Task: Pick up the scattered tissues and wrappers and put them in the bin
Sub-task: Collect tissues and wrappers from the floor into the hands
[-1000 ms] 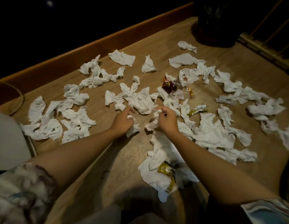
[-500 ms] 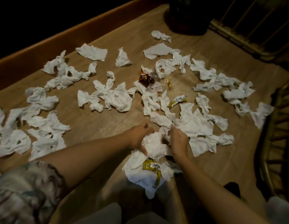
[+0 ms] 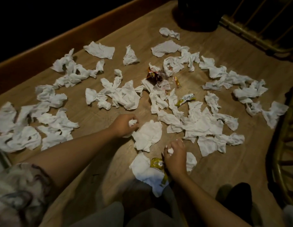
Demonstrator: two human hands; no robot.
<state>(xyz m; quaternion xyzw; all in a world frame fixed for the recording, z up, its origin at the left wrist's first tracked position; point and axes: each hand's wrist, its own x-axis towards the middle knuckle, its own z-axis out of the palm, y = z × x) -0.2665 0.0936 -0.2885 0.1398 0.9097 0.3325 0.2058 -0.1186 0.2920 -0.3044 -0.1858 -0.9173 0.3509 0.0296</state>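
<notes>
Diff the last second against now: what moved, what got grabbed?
Both hands came back toward the person. The left hand now grips a balled tissue; the right hand has dropped beside the yellow wrapper, gripping a small wad. The camera view shifted too. The other scattered tissues, the silver wrapper and the bin stayed put.

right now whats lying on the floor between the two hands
In the head view, one large crumpled white tissue lies between the left hand and the right hand, with bare wood floor around it. Each hand holds a small tissue wad.
</notes>
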